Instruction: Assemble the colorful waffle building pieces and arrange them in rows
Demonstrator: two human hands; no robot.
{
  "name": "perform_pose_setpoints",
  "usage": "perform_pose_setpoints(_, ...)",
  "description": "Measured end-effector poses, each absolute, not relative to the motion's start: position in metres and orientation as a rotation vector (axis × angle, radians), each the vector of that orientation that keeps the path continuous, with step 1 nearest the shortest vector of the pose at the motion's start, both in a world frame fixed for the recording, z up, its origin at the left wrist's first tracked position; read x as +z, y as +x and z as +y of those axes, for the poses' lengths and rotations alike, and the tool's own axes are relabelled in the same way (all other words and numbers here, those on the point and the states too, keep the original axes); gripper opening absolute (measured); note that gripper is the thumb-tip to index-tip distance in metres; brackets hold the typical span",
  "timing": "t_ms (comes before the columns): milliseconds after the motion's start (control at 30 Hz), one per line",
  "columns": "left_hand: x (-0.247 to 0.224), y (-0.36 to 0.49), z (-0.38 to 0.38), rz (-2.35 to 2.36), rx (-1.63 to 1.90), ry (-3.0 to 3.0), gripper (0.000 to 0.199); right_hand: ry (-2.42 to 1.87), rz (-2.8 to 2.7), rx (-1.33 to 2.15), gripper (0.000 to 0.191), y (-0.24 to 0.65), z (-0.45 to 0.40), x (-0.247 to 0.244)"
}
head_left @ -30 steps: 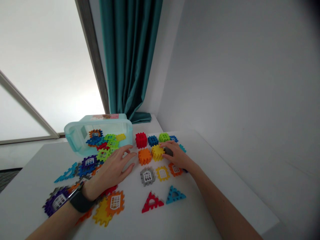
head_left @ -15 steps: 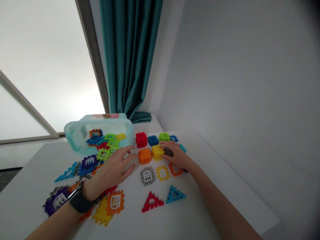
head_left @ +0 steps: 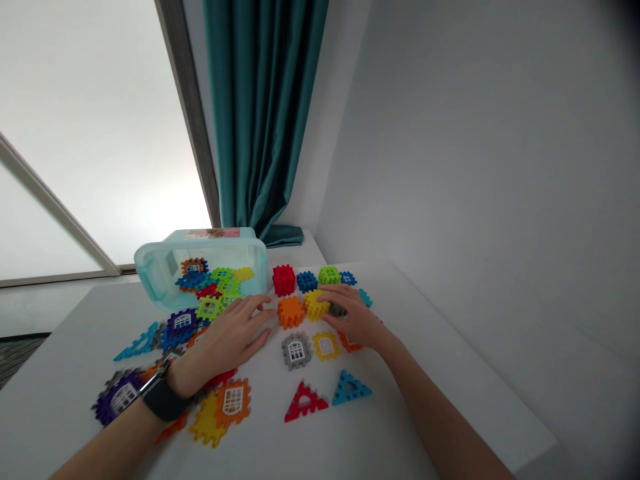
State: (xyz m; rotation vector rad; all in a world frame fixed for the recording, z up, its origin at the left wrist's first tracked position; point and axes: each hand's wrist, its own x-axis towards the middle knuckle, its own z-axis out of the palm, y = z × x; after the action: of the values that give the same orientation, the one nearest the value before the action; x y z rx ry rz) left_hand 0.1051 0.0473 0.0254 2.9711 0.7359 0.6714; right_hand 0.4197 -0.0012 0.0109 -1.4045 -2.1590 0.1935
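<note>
My left hand (head_left: 225,340) lies open on the white table with its fingers spread, holding nothing. Its fingertips are close to an orange waffle-block cube (head_left: 291,312). My right hand (head_left: 356,319) cups a grey waffle block (head_left: 337,310), with its fingers against the side of a yellow cube (head_left: 317,305). An orange window tile (head_left: 349,343) is partly hidden under that palm. A grey window tile (head_left: 297,352) and a yellow window tile (head_left: 326,346) lie just below the hands. Flat tiles, including a purple one (head_left: 119,398), are scattered under and around my left wrist.
A pale turquoise plastic box (head_left: 257,267) lies on its side at the back, holding several tiles. Red (head_left: 284,280), blue and green cubes stand in a row behind my hands. Red (head_left: 303,402) and blue (head_left: 351,389) triangular tiles lie nearer me. The table's right edge runs along a wall.
My right hand has shifted slightly towards me, covering more of the orange window tile. The grey block has moved with it. My left hand has barely moved.
</note>
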Motion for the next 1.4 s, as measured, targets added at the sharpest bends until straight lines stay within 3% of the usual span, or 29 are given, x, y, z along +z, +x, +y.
perform_pose_setpoints(400, 0.032, 0.099, 0.034, 0.796, 0.503, 2.976, 0.017, -1.208, -2.292, 0.196, 0.030, 0.366, -0.009, 0.046)
perform_pose_setpoints(833, 0.025, 0.010, 0.021, 1.094, 0.554, 2.888, 0.019, -1.058, -2.460, 0.299, 0.023, 0.285, 0.005, 0.049)
perform_pose_setpoints(1067, 0.010, -0.023, 0.013, 1.252, 0.660, 2.823, 0.033, -1.147, -2.561, 0.303, 0.030, 0.241, 0.020, 0.037)
perform_pose_setpoints(1400, -0.007, -0.035, 0.009, 1.381, 0.748, 2.774, 0.035, -1.491, -2.390, 0.117, 0.047, 0.198, 0.065, 0.006)
